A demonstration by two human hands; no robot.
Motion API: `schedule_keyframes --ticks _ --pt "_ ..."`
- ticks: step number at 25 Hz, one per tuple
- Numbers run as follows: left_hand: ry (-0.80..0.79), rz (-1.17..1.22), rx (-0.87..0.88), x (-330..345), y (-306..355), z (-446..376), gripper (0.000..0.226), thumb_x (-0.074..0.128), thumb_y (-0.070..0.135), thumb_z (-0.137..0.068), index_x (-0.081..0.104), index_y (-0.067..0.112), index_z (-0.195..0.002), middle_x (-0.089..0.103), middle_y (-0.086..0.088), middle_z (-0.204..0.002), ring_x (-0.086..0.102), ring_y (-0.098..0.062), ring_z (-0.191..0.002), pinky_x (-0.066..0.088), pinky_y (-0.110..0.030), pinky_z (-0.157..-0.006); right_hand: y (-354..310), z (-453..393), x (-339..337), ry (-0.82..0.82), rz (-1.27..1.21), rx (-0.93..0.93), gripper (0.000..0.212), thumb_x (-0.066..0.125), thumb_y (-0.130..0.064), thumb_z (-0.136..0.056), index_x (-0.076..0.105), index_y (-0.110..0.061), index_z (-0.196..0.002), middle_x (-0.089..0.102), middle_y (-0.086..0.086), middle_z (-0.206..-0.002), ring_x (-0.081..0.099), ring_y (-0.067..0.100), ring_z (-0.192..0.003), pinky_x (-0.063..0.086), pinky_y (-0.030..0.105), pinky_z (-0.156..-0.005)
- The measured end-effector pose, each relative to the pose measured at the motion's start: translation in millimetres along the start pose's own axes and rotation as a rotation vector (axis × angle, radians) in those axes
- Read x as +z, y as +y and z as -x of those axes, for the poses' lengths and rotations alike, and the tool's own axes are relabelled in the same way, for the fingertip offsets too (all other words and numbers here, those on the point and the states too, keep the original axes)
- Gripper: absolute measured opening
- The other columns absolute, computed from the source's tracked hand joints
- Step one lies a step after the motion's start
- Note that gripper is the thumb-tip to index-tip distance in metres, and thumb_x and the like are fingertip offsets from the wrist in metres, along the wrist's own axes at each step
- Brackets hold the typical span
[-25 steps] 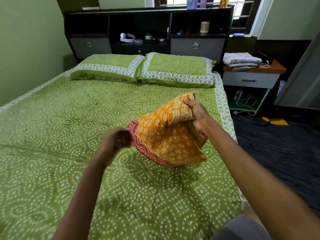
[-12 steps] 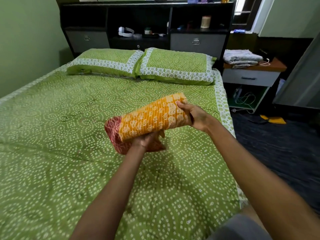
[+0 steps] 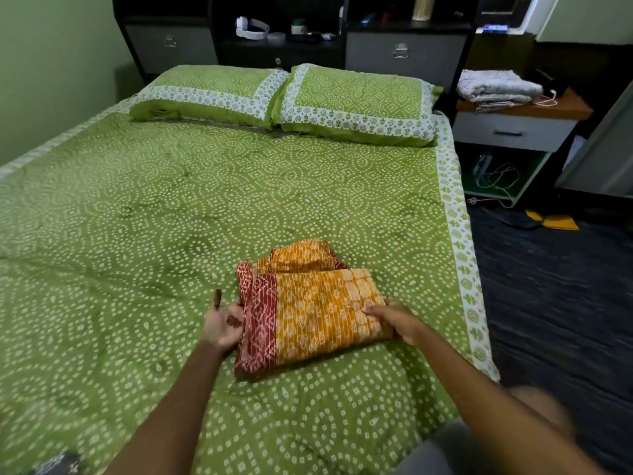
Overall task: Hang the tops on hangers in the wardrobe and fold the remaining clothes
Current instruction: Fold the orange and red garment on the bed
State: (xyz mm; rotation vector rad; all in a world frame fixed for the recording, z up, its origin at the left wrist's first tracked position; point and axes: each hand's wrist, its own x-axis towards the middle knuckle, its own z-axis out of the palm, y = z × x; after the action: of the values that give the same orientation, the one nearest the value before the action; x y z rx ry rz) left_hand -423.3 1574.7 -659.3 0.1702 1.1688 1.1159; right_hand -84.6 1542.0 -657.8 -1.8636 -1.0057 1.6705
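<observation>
Two hands flank the folded orange cloth (image 3: 315,310) on the bed (image 3: 137,217): left hand (image 3: 224,322) open at its red border, right hand (image 3: 394,318) pressing flat, steadying the fold.

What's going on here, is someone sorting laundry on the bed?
Yes, a person is folding clothes. An orange and red patterned cloth lies folded on the green bedspread, near the bed's right side. The left hand is open, palm up, at the cloth's red edge, and the right hand rests on its orange end. Behind them are two pillows, and another folded pile sits on the bedside table. No hangers or wardrobe interior are in view.
</observation>
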Motion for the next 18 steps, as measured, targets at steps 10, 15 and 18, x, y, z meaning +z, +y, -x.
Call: schedule_keyframes --ticks 10,15,18 --pt "0.148 -1.165 0.448 12 -57 47 0.060 0.050 0.061 -0.081 0.065 0.004 -0.092 0.055 -0.024 -0.104 0.057 -0.023 -0.077 0.057 -0.041 -0.070 -17 -9 32 0.569 0.176 -0.377 0.034 0.068 -0.022 -0.084 0.061 0.000 -0.109 0.055 0.011 -0.120 0.054 0.023 -0.101 0.045 0.027 -0.077" --pt "0.351 -1.092 0.536 33 -68 47 0.038 0.046 0.039 -0.095 0.058 0.003 -0.102 0.049 -0.010 -0.107 0.048 -0.021 -0.098 0.045 -0.044 -0.093 -28 -2 33 0.359 0.087 -0.387 0.051 0.063 -0.008 -0.086 0.043 -0.004 -0.132 0.056 0.013 -0.125 0.058 0.024 -0.104 0.050 0.029 -0.078" --pt "0.268 -0.787 0.680 30 -74 81 0.021 0.039 0.021 -0.100 0.055 0.012 -0.092 0.048 0.003 -0.079 0.045 -0.013 -0.072 0.042 -0.015 -0.061 -34 -6 21 0.230 -0.111 -0.312 0.057 0.064 -0.008 -0.085 0.038 -0.014 -0.135 0.047 0.015 -0.137 0.051 0.026 -0.117 0.046 0.042 -0.096"
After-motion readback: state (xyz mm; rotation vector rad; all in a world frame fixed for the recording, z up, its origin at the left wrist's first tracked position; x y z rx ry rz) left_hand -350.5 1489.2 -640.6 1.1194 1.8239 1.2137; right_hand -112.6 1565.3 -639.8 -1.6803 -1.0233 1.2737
